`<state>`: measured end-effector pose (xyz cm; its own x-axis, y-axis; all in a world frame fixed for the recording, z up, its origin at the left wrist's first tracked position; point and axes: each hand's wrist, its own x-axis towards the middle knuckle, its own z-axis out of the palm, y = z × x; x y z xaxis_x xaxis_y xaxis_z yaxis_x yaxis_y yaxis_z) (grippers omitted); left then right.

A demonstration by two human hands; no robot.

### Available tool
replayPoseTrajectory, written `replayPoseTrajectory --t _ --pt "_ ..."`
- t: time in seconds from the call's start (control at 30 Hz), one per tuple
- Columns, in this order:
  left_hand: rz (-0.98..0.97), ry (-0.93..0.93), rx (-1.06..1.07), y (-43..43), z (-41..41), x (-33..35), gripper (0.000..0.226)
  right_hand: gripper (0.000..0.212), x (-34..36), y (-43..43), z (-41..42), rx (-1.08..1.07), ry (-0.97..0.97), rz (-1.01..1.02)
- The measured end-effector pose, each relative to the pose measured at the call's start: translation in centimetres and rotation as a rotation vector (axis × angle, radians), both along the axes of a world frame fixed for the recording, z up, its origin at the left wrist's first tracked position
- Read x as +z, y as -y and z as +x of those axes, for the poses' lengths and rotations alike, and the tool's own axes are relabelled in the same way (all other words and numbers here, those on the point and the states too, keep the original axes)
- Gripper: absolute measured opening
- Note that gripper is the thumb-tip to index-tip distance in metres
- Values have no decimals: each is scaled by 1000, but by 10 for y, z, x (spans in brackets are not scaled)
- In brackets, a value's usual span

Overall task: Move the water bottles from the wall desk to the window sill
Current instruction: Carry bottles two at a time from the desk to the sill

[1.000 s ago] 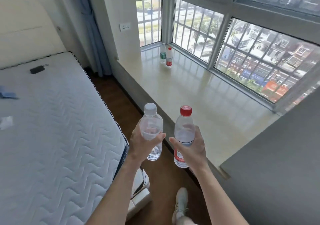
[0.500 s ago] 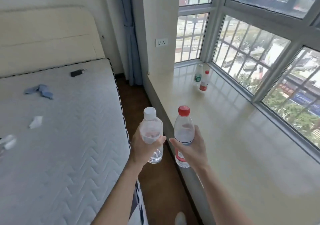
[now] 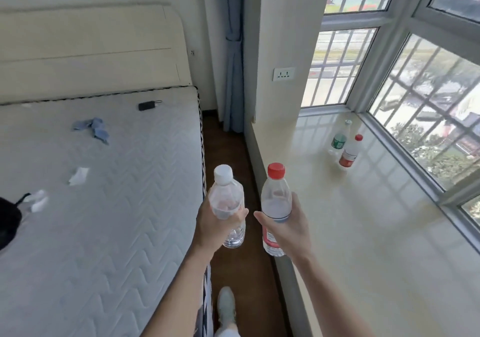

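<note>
My left hand [image 3: 211, 223] grips a clear bottle with a white cap [image 3: 226, 196], held upright over the floor strip between bed and sill. My right hand [image 3: 289, 226] grips a clear bottle with a red cap and red label [image 3: 275, 201], upright at the near edge of the cream window sill [image 3: 363, 233]. Far along the sill, near the window corner, stand a green-labelled bottle [image 3: 339, 139] and a red-capped bottle [image 3: 350, 152] side by side.
A bare white mattress [image 3: 104, 207] fills the left, with a blue cloth [image 3: 92, 129], white scraps [image 3: 78, 176] and a small black device [image 3: 146, 105] on it. A narrow brown floor strip [image 3: 228, 149] runs between bed and sill. A barred window [image 3: 428, 108] lines the sill's right side.
The view has swung left and moved forward along the sill; the two far bottles now sit nearer and to the right. Both hands keep holding their bottles in the same pose.
</note>
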<state>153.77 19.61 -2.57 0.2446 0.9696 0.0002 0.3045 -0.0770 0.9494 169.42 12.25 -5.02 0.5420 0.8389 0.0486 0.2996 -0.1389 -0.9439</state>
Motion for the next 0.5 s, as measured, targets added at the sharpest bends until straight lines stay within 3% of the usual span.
replayPoseTrajectory --t 0.2,0.33,0.5 --pt "-36 48 -17 -101 9 -17 44 52 -11 -103 18 24 -17 -16" --pt "-46 53 -49 -191 24 -20 53 55 -12 -185 32 1 -23 -8" --pt "-10 2 -124 -294 49 -11 50 48 -1 -275 48 -69 -34 -2"
